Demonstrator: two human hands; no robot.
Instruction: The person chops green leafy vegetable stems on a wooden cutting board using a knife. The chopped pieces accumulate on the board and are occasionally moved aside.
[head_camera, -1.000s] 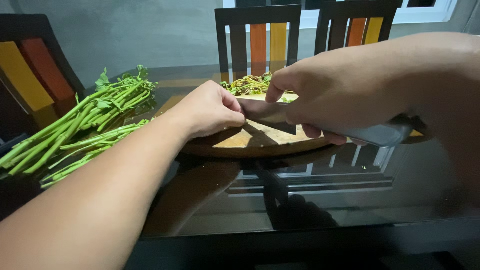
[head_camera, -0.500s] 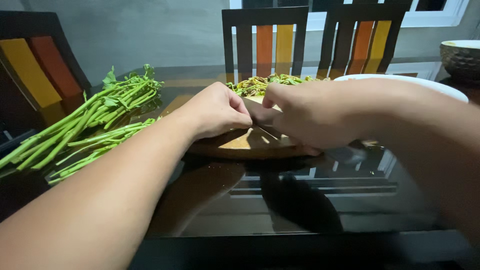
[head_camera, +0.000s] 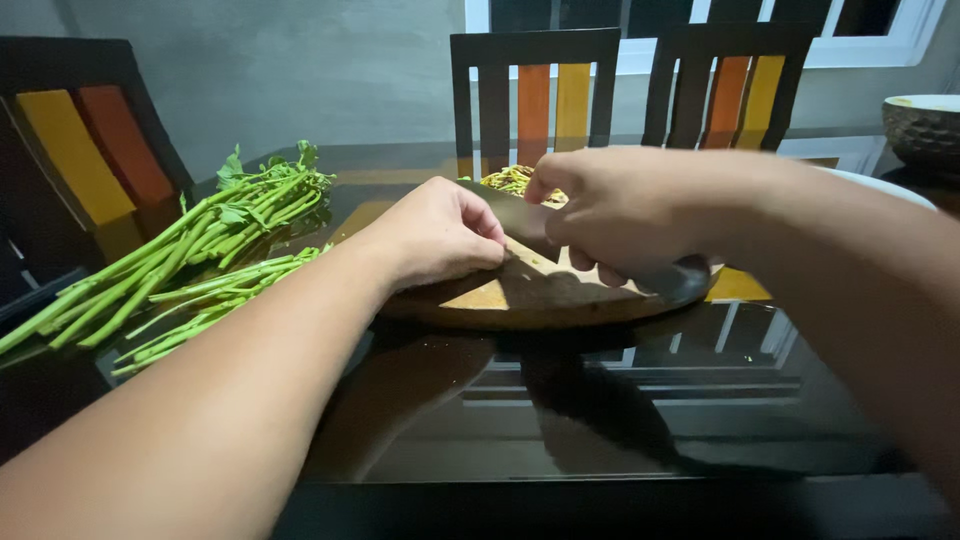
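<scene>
Head view: my right hand (head_camera: 620, 215) is wrapped around the knife (head_camera: 520, 215) handle, forefinger lying along the blade's spine. My left hand (head_camera: 435, 235) is bunched, fingers pressed together at the blade's side, over the round board (head_camera: 540, 300). What they pinch I cannot tell. Green stalks (head_camera: 170, 260) lie on the counter (head_camera: 600, 400), left of the board.
</scene>
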